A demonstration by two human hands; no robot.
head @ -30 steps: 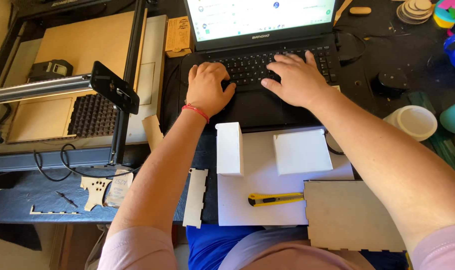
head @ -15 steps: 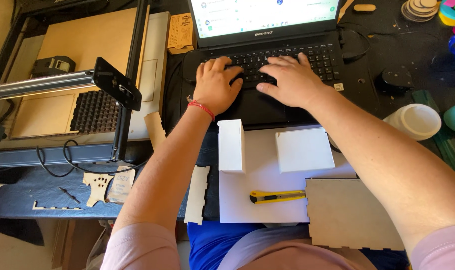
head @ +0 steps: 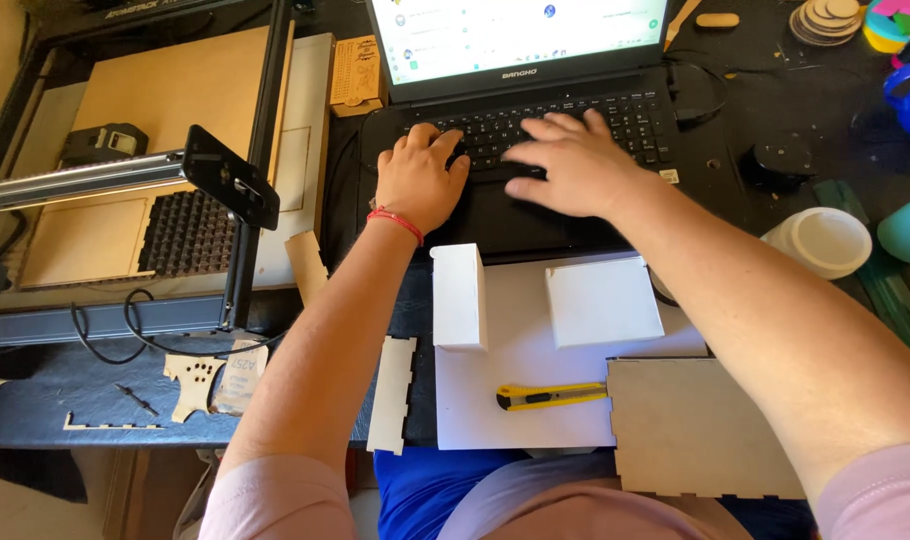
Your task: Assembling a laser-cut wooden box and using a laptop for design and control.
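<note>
Person, own body: bare forearms, short pale-pink sleeves at both upper arms, thin red cord bracelet (head: 395, 220) on left wrist, blue garment (head: 430, 490) at lap.

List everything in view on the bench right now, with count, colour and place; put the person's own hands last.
laptop: 1, black, screen lit, top centre.
white sheet: 1, in front of the laptop.
white boxes: 2, standing on the sheet, second at.
utility knife: 1, yellow and black, lying on the sheet.
notched wooden panel: 1, pale brown, lower right.
notched strip: 1, pale, left of the sheet.
laser cutter frame: 1, black and silver, over wooden boards, left.
white cup: 1, right.
wooden discs: a stack, top right.
left hand: on the keyboard, red wrist string.
right hand: on the keyboard.
</note>
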